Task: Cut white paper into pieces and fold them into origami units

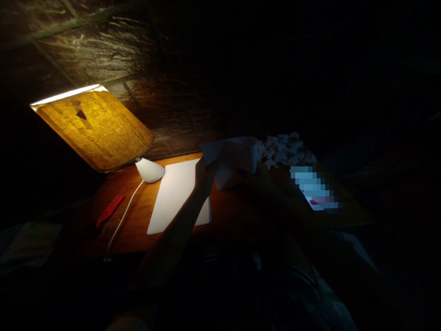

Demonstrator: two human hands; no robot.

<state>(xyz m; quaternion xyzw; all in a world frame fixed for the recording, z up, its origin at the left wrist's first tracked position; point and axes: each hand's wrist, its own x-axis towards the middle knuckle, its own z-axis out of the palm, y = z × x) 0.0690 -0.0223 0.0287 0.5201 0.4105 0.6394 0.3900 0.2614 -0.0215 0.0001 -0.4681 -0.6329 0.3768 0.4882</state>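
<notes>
1. The left hand (206,174) is gripping a pale, thin, curving sheet of paper (232,156) by its left side; the fingers appear to be closing on the edge with little gap, though shadow is hiding the fingertips.
2. The right hand (257,178) is lying in deep shadow at the sheet's lower right; it seems to be touching the paper, but I cannot tell how far its fingers are parting or whether they are pinching.
3. The sheet is bending between the two hands, above the brown wooden table (139,216) and to the right of a flat white rectangular stack of paper (177,197); the left forearm is crossing over that stack.
4. A heap of small, pale, angular paper pieces (284,149) is lying just beyond the right hand; a phone with a lit, bluish screen (316,203) is resting nearer, to the right.
5. A lamp with a yellow-brown printed shade (94,131) and a white rounded base is lighting the left side.
6. The step in hand, as I am judging it, is bending or folding the single sheet; the next move is probably calling for steady, matched edges and light finger pressure.
</notes>
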